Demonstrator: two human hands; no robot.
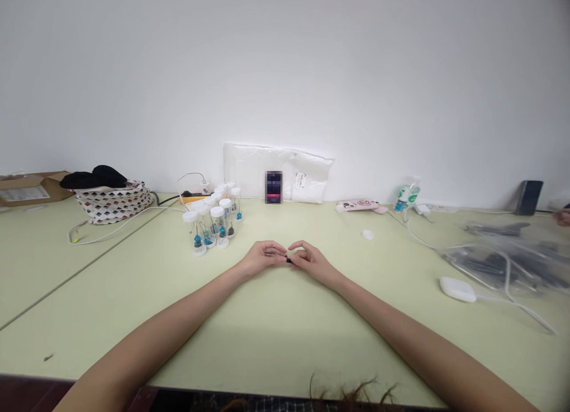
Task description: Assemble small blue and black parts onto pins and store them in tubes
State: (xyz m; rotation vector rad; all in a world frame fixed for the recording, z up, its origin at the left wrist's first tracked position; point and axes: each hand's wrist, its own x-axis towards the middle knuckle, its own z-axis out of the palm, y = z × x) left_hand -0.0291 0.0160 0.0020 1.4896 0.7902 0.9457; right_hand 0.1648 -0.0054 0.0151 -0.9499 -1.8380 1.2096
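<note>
My left hand and my right hand meet over the table's middle, fingertips almost touching. Between them is a small dark piece, pinched from both sides; it is too small and too covered by fingers to name. Thin light strands or wires seem to show by the left fingers. Left of my hands stands a cluster of clear tubes with white caps and white bases, holding blue-green and dark bits on thin stems. A white round cap lies to the right.
A phone leans against a plastic-wrapped packet by the wall. Leftward are a checkered fabric basket and a cardboard box. Rightward lie a pink phone case, a bottle, a white case, cables and plastic bags.
</note>
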